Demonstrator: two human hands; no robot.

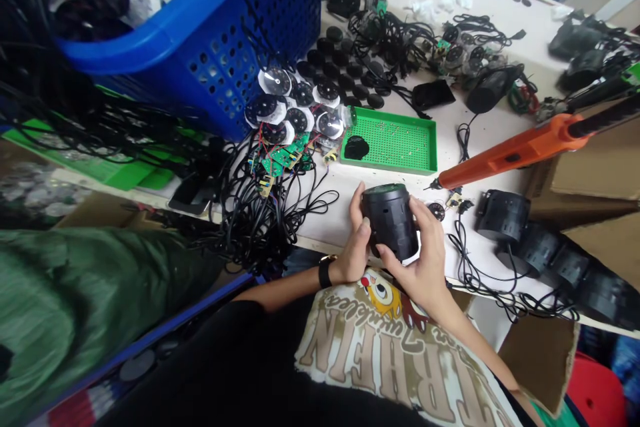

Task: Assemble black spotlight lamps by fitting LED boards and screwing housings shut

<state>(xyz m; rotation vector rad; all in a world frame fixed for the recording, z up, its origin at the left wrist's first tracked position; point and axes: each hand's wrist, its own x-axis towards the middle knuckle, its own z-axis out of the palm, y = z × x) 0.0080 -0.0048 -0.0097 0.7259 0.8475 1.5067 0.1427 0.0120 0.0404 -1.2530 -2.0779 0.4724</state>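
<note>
Between my two hands is a black cylindrical plastic housing [393, 223], held upright over the table's front edge. My left hand [356, 237] grips its left side, thumb against the wall. From the right, my right hand [425, 243] wraps it with the thumb across the lower front. Just beyond lies a green perforated tray [427, 147] with small screws and a black disc [357, 147] in it. An orange electric screwdriver [515, 152] points its tip at the table near my right hand, beside a small round black part [437, 211].
A blue perforated basket [210, 73] full of parts stands at left. Beside it lie white-and-black round units [299, 120] with circuit boards and tangled black cables [265, 220]. Several black housings [505, 213] line the right edge near cardboard boxes [595, 167]. Black discs [345, 70] lie farther back.
</note>
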